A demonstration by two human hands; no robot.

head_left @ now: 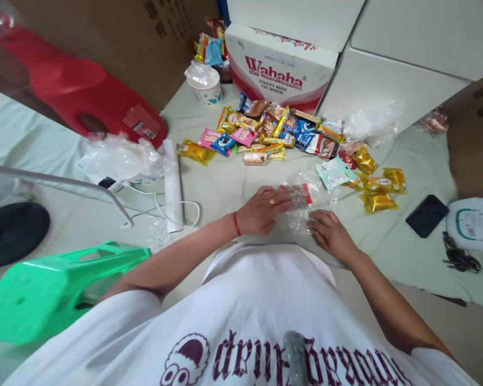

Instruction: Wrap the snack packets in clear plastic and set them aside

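Clear plastic film (pixel 300 222) is lying just right of frame centre; I'm apparently arranging it and the red-edged packet (pixel 301 194), the next move probably calling for a steady hold. My left hand (pixel 262 210) is reaching palm-down at the packet, my right hand (pixel 330 234) resting curled at the film's edge; whether either grip is holding, I cannot tell.

Left hand (pixel 263 210) blurred; fingers cover left part of red-ended packet (pixel 301 194), grip unclear. Clear plastic bag (pixel 300 224): outline lost against light-green cloth (pixel 229 185). Right hand (pixel 332 236): fingertips at bag's edge, can't tell pinch or touch. Wahaha carton (pixel 277 75): lower front edge hidden behind snack pile (pixel 268 126); most wrapper print too small. Red jug (pixel 72 83): cap cut by left edge, label unreadable. Black round base (pixel 16 233) cut left. White shirt (pixel 261 289) and grey object (pixel 294 356) cut at bottom.
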